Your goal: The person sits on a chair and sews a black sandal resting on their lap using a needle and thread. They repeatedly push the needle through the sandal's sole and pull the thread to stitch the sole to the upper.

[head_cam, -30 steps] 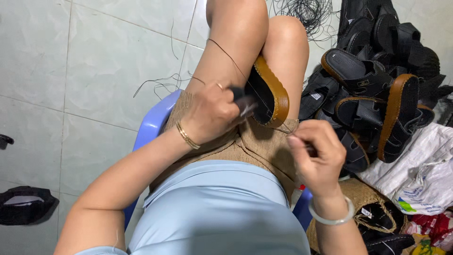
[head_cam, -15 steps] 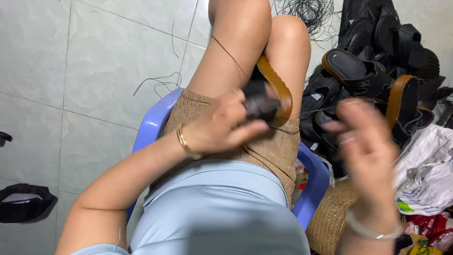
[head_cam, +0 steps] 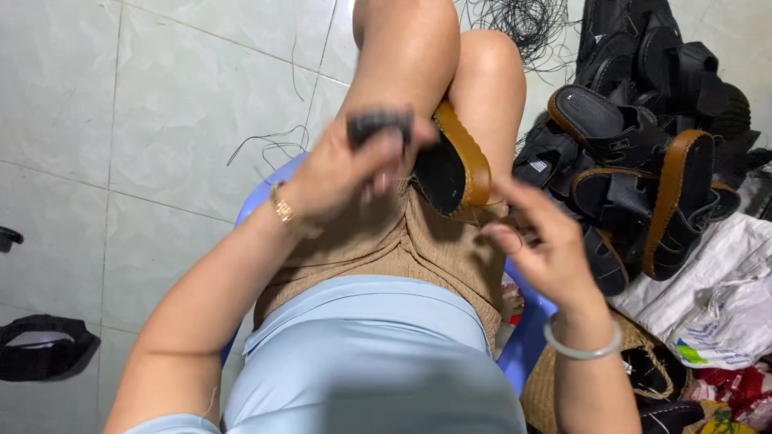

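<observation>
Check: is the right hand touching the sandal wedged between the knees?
Apart. The head view shows the right hand raised beside the sandal, with tan shorts visible between its fingertips and the sole. The left hand grips a dark part.

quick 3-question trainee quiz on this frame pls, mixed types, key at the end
1. True or false: the sandal wedged between the person's knees has a tan rim around a black sole.
2. Which wrist wears the gold bracelet? A) left B) right C) neither
3. Fill in: the pile of sandals lies on the person's ____ side.

Key
1. True. It stands on edge between the knees, black sole facing the camera.
2. A. It sits on the wrist of the left hand, which grips a dark, blurred object; the right hand wears a pale bangle.
3. Right, on the floor beside the blue plastic stool.
</observation>
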